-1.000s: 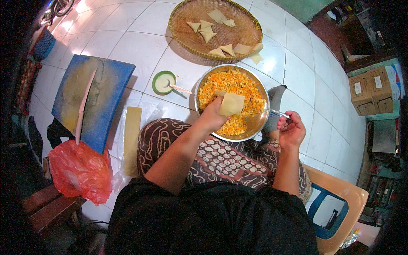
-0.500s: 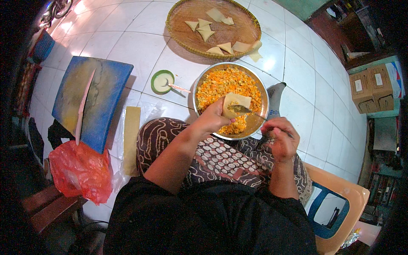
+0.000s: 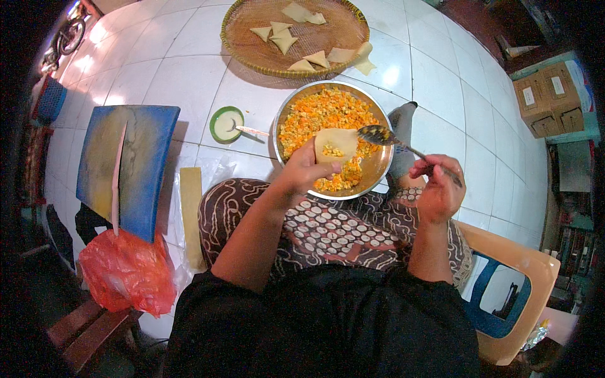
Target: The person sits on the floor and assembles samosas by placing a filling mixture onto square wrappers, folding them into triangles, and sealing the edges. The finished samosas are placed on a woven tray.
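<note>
My left hand (image 3: 307,169) holds a pale pastry wrapper (image 3: 337,140), folded like a cone, with a bit of filling (image 3: 332,151) on it. Below it stands a round metal bowl (image 3: 277,129) full of chopped orange and yellow vegetable filling (image 3: 328,108). Between the fingers of my right hand (image 3: 440,186) is the handle of a spoon (image 3: 378,134); its dark bowl, with crumbs of filling stuck to it, hangs over the right side of the metal bowl, just right of the wrapper.
Beyond the bowl, a woven round tray (image 3: 236,53) carries several folded triangles (image 3: 283,41) and loose wrappers. A green cup of white paste (image 3: 227,124) with a spoon stands left. Farther left are a blue cutting board (image 3: 148,170), a knife (image 3: 118,170), a strip of wrappers (image 3: 191,214) and a red plastic bag (image 3: 129,271).
My right hand has drawn the spoon up and away to the right from the wrapper. A little filling now lies on the wrapper. The whole view has shifted slightly.
</note>
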Tool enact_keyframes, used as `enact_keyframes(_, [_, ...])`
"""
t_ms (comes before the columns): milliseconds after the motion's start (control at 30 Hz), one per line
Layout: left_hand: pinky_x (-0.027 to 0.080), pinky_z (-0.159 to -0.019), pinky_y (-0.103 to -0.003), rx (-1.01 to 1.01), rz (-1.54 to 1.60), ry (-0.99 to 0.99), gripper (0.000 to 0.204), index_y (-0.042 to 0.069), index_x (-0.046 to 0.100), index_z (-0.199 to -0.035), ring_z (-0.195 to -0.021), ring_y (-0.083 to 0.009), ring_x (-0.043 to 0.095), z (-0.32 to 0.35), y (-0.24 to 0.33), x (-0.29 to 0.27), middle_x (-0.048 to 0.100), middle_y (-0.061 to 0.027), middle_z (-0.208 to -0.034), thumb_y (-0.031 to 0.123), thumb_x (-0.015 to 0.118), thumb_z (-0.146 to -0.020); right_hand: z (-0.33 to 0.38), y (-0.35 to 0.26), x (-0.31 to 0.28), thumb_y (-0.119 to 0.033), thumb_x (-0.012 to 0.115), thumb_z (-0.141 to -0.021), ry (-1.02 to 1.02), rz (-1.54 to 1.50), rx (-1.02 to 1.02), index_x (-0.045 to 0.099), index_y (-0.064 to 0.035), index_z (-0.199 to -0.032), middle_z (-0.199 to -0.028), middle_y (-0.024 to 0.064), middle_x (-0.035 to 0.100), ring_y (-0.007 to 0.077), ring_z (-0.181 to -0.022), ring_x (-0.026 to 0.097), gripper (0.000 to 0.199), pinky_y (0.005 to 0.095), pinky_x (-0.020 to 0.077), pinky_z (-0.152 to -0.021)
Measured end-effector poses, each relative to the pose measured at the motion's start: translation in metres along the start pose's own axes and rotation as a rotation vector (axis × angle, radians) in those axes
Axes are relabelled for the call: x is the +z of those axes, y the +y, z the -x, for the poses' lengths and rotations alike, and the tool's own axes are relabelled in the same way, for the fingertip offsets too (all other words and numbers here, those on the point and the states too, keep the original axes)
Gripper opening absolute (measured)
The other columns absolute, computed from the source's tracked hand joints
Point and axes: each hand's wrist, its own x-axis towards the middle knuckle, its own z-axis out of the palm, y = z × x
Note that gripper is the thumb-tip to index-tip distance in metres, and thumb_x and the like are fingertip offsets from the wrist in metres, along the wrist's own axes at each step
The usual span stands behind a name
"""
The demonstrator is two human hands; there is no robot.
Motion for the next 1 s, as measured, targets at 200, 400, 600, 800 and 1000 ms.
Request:
enact_keyframes(200, [0.046, -0.069, -0.026, -0.024, -0.035, 0.15, 0.043, 0.001, 0.044, -0.118, -0.075, -0.0126, 0.055, -0.005, -0.005, -0.008, 0.06, -0.0069, -0.094, 0.017, 0.06, -0.081, -0.004, 0.095, -0.056, -0.011, 0.052, -0.079, 0.06, 0.45, 0.353, 0.059, 0.0014, -0.09, -0.071, 0.0101, 0.06, 0.0148, -0.059, 0.057, 0.018, 0.0241, 0.0463, -0.052])
enact_keyframes(400, [0.046, -0.065, -0.024, 0.039, 0.073, 0.209, 0.036, 0.003, 0.046, -0.114, -0.077, -0.011, 0.057, -0.003, 0.0, -0.002, 0.059, -0.0064, -0.095, 0.01, 0.059, -0.082, 0.01, 0.143, -0.053, -0.009, 0.05, -0.08, -0.009, 0.431, 0.543, 0.056, -0.0004, -0.082, -0.064, 0.0088, 0.057, 0.0155, -0.051, 0.056, 0.011, 0.0243, 0.0448, -0.043])
enact_keyframes(600, [0.042, -0.084, -0.027, 0.011, 0.107, 0.134, 0.053, 0.004, 0.036, -0.125, -0.101, -0.0147, 0.052, -0.001, 0.006, -0.002, 0.052, -0.0075, -0.114, -0.001, 0.058, -0.077, 0.009, 0.133, -0.037, -0.009, 0.045, -0.08, 0.163, 0.155, 0.757, 0.053, -0.0005, -0.084, -0.063, 0.012, 0.057, 0.0197, -0.045, 0.055, 0.012, 0.0283, 0.0459, -0.041])
enact_keyframes(800, [0.033, -0.098, -0.031, 0.065, 0.117, 0.131, 0.063, 0.003, 0.033, -0.128, -0.116, -0.0176, 0.044, -0.003, -0.003, -0.003, 0.048, -0.0076, -0.122, -0.005, 0.06, -0.072, 0.005, 0.129, -0.046, -0.012, 0.047, -0.08, 0.185, -0.07, 0.73, 0.05, 0.0015, -0.088, -0.065, 0.0137, 0.055, 0.0216, -0.049, 0.054, 0.016, 0.0311, 0.0475, -0.044])
enact_keyframes(1000, [0.031, -0.1, -0.031, 0.119, 0.039, 0.138, 0.06, 0.003, 0.034, -0.127, -0.116, -0.0173, 0.044, -0.008, -0.012, -0.011, 0.048, -0.0081, -0.123, -0.008, 0.057, -0.072, 0.004, 0.127, -0.048, -0.015, 0.047, -0.08, 0.221, -0.101, 0.719, 0.05, 0.0003, -0.092, -0.071, 0.0152, 0.058, 0.0225, -0.053, 0.057, 0.02, 0.0315, 0.0502, -0.05])
